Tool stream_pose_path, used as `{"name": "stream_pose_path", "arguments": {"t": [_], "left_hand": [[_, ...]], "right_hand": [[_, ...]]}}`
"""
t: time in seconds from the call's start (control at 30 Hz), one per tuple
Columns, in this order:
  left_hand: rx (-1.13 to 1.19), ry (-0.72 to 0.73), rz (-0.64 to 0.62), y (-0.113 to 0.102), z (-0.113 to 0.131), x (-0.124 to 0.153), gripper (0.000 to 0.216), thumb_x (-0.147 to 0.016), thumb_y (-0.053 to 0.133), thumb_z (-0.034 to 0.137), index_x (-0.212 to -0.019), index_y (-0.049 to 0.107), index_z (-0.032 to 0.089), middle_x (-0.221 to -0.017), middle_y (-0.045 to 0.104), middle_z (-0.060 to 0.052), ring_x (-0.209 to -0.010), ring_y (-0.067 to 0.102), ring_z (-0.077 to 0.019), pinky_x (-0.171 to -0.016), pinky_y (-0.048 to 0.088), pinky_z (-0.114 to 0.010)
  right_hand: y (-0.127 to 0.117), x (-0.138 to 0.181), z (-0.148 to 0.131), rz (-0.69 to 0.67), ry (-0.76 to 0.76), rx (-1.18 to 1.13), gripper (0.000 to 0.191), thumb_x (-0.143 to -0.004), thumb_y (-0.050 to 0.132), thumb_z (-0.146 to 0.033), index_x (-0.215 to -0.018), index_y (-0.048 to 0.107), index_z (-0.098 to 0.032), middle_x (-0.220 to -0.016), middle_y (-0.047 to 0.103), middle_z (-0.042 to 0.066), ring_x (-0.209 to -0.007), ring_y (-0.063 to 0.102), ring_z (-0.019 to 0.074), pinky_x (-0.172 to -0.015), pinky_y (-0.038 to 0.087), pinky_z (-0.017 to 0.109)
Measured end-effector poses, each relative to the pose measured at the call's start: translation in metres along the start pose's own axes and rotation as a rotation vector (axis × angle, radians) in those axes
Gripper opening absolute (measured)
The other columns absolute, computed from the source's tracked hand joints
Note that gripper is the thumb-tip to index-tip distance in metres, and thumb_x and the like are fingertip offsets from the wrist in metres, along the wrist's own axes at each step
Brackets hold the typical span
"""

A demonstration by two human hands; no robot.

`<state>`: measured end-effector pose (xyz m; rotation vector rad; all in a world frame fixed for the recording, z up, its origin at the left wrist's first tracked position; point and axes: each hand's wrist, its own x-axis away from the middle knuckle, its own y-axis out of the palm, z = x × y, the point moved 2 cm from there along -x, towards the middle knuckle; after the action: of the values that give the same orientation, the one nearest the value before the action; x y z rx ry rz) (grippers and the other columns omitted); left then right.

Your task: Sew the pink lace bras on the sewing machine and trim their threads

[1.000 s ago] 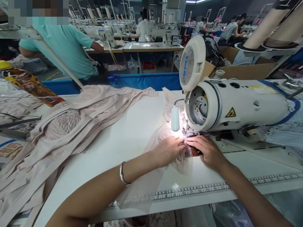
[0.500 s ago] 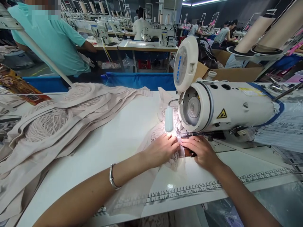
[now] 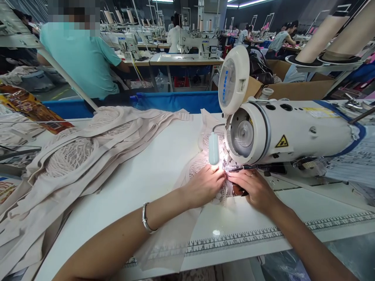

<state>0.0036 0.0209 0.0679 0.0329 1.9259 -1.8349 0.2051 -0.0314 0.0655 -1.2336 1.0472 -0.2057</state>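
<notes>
From my end of the feed, I have the lace piece (image 3: pixel 197 168) on the white table (image 3: pixel 149 171), under the head of the sewing machine (image 3: pixel 310 130). Its far end lies flat beyond the needle area, and a sheer part trails toward the table's near edge, over the printed ruler (image 3: pixel 234 239).

My left hand (image 3: pixel 205 185) rests on the lace just left of the needle area, fingers bent and held together; I cannot tell whether they pinch it. A bracelet (image 3: pixel 145 218) circles that wrist. My right hand (image 3: pixel 256 189) lies just right of there, fingers stretched side by side, tips at the cloth beside the other hand's. Whether they grip, I cannot tell. Something brown (image 3: pixel 238 190) shows under that palm.

A small lamp (image 3: pixel 213 149) lights the spot from just above my left fingers. The machine's round cover (image 3: pixel 234 80) stands open. Off to the left I see a heap of pale garments (image 3: pixel 76 156), with a bottle (image 3: pixel 35 109) tilted behind it.
</notes>
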Motion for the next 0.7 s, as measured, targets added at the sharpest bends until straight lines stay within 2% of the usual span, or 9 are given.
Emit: {"name": "stream_pose_path", "arguments": {"t": [0.13,0.3,0.47,0.6,0.7], "left_hand": [[0.019,0.004,-0.004,0.0012,-0.0011,-0.0003,0.024,-0.1,0.038,0.007,-0.104,0.061,0.013,-0.095,0.062,-0.01,-0.083,0.055,-0.02,-0.07,0.041,-0.034],[-0.007,-0.032,0.012,0.0017,-0.0014,0.0007,0.024,-0.102,0.039,0.017,-0.095,0.062,0.013,-0.094,0.062,-0.01,-0.076,0.052,-0.0201,-0.065,0.037,-0.034],[-0.058,-0.012,0.035,0.0019,-0.0009,0.0028,0.021,-0.101,0.041,0.014,-0.096,0.062,0.013,-0.1,0.064,-0.009,-0.086,0.054,-0.0209,-0.072,0.036,-0.034],[-0.043,-0.038,-0.01,0.0003,-0.001,0.0024,0.015,-0.099,0.047,0.015,-0.1,0.062,0.017,-0.096,0.065,-0.006,-0.082,0.055,-0.0205,-0.078,0.036,-0.036],[-0.046,-0.082,-0.018,-0.001,-0.0003,0.002,0.016,-0.099,0.047,0.019,-0.101,0.062,0.014,-0.097,0.065,-0.009,-0.085,0.056,-0.0229,-0.082,0.037,-0.038]], "right_hand": [[-0.0003,-0.0005,-0.0022,0.015,-0.016,-0.021,0.052,-0.076,0.038,0.009,-0.111,0.064,-0.02,-0.111,0.074,0.005,-0.097,0.065,0.0221,-0.083,0.053,0.04],[-0.001,-0.0029,-0.0046,0.018,-0.021,-0.011,0.053,-0.074,0.039,0.009,-0.11,0.063,-0.021,-0.106,0.075,0.004,-0.09,0.064,0.0212,-0.078,0.053,0.038],[0.002,-0.0004,-0.0019,0.019,-0.008,-0.001,0.055,-0.074,0.039,0.009,-0.114,0.062,-0.021,-0.11,0.074,0.006,-0.098,0.066,0.0222,-0.083,0.054,0.039],[0.0025,0.0006,-0.002,0.026,-0.027,-0.025,0.05,-0.073,0.04,0.008,-0.108,0.063,-0.02,-0.108,0.075,0.006,-0.093,0.064,0.0223,-0.079,0.054,0.039],[0.0021,0.0006,-0.0021,0.027,-0.016,-0.017,0.051,-0.072,0.04,0.009,-0.107,0.064,-0.02,-0.107,0.075,0.005,-0.093,0.064,0.0222,-0.08,0.053,0.038]]}}
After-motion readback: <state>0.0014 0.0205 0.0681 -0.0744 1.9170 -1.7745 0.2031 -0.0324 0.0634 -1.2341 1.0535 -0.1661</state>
